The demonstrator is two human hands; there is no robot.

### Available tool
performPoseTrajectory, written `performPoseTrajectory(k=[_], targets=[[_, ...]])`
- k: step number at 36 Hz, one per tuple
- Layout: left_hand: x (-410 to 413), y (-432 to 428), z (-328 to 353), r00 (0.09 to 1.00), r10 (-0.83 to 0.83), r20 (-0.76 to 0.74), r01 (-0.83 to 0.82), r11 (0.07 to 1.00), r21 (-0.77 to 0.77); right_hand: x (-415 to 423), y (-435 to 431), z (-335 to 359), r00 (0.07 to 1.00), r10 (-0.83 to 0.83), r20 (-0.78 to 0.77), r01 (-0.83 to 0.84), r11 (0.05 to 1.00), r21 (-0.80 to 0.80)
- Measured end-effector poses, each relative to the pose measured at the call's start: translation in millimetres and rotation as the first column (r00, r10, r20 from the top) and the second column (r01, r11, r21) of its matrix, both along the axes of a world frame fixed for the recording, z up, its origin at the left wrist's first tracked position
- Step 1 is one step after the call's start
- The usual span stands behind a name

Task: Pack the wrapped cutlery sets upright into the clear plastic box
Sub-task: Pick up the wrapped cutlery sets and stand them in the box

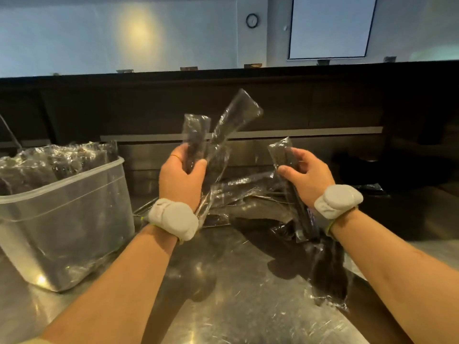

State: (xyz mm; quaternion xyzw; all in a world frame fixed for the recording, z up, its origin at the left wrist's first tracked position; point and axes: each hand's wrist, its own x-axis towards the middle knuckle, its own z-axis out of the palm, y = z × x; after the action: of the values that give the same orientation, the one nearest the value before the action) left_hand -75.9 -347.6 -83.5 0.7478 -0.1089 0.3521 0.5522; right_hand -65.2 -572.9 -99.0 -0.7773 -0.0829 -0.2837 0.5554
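My left hand [180,176] grips two wrapped cutlery sets [198,140], black cutlery in clear film, held upright above the steel counter; one wrapper fans up to the right. My right hand [306,176] holds another wrapped set [280,152] that hangs down past my wrist. The clear plastic box [62,219] stands at the left, with several wrapped sets [57,160] standing in it. A loose pile of wrapped sets [248,189] lies on the counter between my hands.
The steel counter [236,294] stretches in front of me, with more crumpled wrapped sets [327,274] under my right forearm. A dark raised ledge [223,100] runs along the back. A black packet [370,188] lies at the right.
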Motion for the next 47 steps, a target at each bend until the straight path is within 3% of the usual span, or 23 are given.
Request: performPoseTrajectory(k=[5,9,14,18,22,32,37,41,47], targets=[[-2,-5,12,0.997,-0.078,0.021,0.081,0.966,-0.246,3,0,6,1.000,0.015,0.020,-0.021,0.953,0.304],[4,-9,14,0.988,-0.156,0.005,0.146,0.918,-0.369,2,1,12,0.998,0.003,0.056,-0.023,0.932,0.362],[11,-9,19,0.971,-0.241,0.008,0.202,0.796,-0.570,-3,2,15,0.993,-0.035,0.115,0.013,0.981,0.191],[13,-8,12,0.955,-0.291,-0.056,0.212,0.801,-0.560,-8,6,15,0.984,-0.059,0.166,0.065,0.997,-0.029],[16,-8,3,0.891,-0.434,-0.133,0.274,0.748,-0.604,-12,9,18,0.967,-0.097,0.235,0.108,0.993,-0.037],[24,-10,-23,0.808,-0.513,-0.290,0.303,0.783,-0.543,-18,11,17,0.969,-0.010,0.246,0.066,0.973,-0.219],[20,-11,-28,0.790,-0.465,-0.400,0.338,0.874,-0.348,-19,16,12,0.981,0.048,0.190,0.016,0.948,-0.318],[14,-14,-33,0.853,-0.353,-0.384,0.387,0.922,0.011,-19,22,10,0.980,0.070,0.186,-0.005,0.945,-0.328],[8,-23,-35,0.863,-0.361,-0.353,0.423,0.899,0.114,-17,28,10,0.980,0.047,0.192,0.019,0.944,-0.331]])
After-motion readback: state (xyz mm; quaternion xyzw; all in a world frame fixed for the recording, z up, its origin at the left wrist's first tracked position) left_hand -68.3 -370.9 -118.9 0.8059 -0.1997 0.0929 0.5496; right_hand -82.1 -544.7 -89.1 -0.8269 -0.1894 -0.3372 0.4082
